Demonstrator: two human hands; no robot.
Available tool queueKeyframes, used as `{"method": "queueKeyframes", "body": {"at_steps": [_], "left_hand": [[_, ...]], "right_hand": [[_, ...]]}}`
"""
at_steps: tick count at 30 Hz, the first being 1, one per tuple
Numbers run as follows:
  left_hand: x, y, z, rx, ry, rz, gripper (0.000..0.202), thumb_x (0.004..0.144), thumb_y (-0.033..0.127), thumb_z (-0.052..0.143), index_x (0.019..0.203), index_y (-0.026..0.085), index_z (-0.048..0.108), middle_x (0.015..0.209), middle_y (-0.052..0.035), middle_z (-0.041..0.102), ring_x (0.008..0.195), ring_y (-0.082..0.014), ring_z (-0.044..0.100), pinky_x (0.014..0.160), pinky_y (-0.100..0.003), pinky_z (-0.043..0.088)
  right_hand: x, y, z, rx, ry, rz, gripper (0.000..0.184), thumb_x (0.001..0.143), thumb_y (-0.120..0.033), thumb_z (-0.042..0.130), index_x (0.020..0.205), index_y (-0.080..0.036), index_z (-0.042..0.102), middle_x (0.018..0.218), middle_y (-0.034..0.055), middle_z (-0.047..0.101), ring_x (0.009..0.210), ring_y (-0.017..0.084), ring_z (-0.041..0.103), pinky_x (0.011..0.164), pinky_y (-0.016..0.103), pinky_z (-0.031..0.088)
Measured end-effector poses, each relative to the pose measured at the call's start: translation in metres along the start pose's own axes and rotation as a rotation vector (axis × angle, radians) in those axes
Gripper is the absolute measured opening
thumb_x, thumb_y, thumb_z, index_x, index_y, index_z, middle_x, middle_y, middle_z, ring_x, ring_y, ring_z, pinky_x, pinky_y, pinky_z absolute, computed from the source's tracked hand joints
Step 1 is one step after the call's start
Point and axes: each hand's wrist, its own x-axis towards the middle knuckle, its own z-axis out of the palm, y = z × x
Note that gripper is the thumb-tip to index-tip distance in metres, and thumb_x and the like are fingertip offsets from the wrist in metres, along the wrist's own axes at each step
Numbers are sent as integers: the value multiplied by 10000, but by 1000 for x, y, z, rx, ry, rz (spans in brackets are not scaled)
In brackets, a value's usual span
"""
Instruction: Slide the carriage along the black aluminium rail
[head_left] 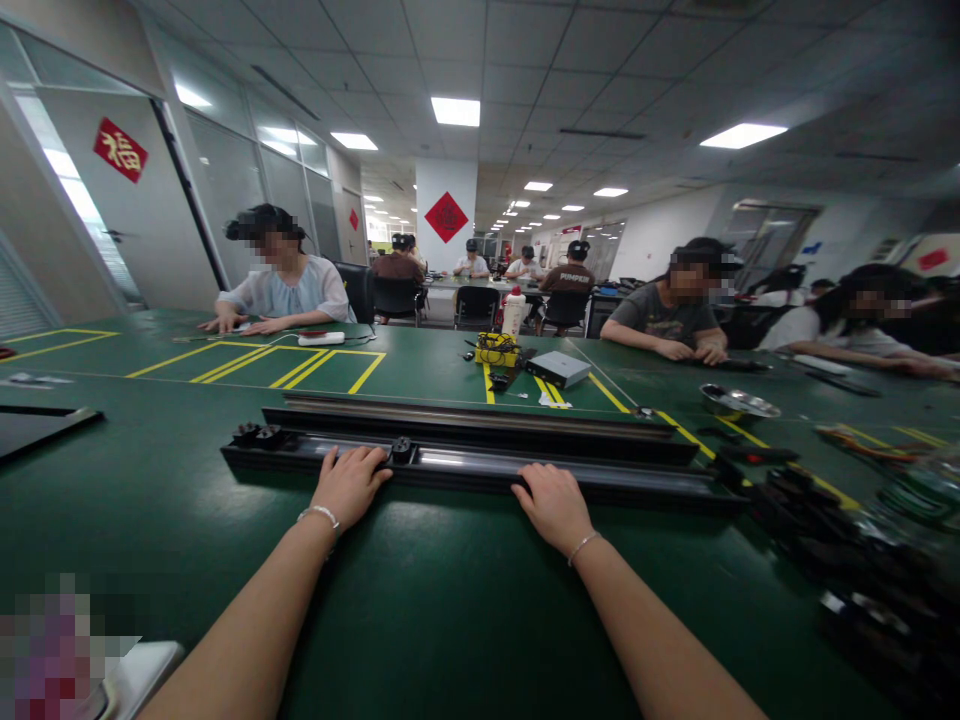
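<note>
Closest in, over a bare stretch of green bench (442, 610), both hands rest on the near side of a long black rail (465, 460). The left hand (350, 487) lies left of the rail's middle, fingers close together and bent over the edge; the right hand (555, 505) sits well apart from it, its fingers curled over the same edge. Whether either set is clamped on the rail or merely laid there, I cannot tell.

The wide spacing looks good for steadying something this long: even, light pressure from both sides should keep it from swinging or tipping. A small black knob (403, 450) stands in the channel just beside the left fingers, so they do best to keep clear of it; a nudge might slide it. Two more knobs (259, 435) sit at the left end, where any tilt would likely show first.

Just behind lies a second, back rail (480, 420), roughly parallel and near enough that pushing forward could knock the two together. Short, straight movements seem safest.

Beyond are a metal bowl (739, 403), a grey box (559, 368) and a yellow box (496, 350) with cables, all well out of the way.
</note>
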Motion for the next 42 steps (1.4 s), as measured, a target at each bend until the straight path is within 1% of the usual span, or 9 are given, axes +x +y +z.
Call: {"method": "queueKeyframes", "body": {"at_steps": [7, 18, 29, 42], "left_hand": [[-1, 2, -2, -17, -3, 4, 293, 815, 409, 351, 988, 271, 543, 1016, -35, 595, 1013, -206, 492, 980, -454, 179], [-1, 1, -1, -19, 5, 20, 293, 823, 403, 339, 1007, 282, 532, 1027, -28, 588, 1022, -215, 489, 979, -485, 165], [-1, 3, -2, -10, -22, 18, 305, 828, 395, 337, 1039, 292, 531, 1072, -29, 576, 1046, -221, 476, 978, -509, 157], [0, 1, 2, -1, -11, 24, 314, 828, 392, 337, 1057, 293, 528, 1079, -25, 574, 1045, -227, 474, 976, -514, 160]], "right_hand": [[0, 0, 3, 4, 4, 4, 256, 854, -379, 359, 922, -218, 546, 884, 47, 587, 849, 173, 485, 718, 295, 281], [0, 0, 0, 16, 1, 6, 257, 857, -377, 353, 912, -218, 547, 877, 39, 589, 834, 172, 484, 703, 293, 277], [1, 0, 2, -5, -4, 6, 245, 854, -378, 366, 917, -221, 544, 884, 37, 589, 837, 173, 485, 693, 294, 273], [1, 0, 2, 9, 4, 11, 243, 850, -379, 373, 910, -218, 545, 877, 35, 591, 832, 173, 485, 689, 296, 271]]}}
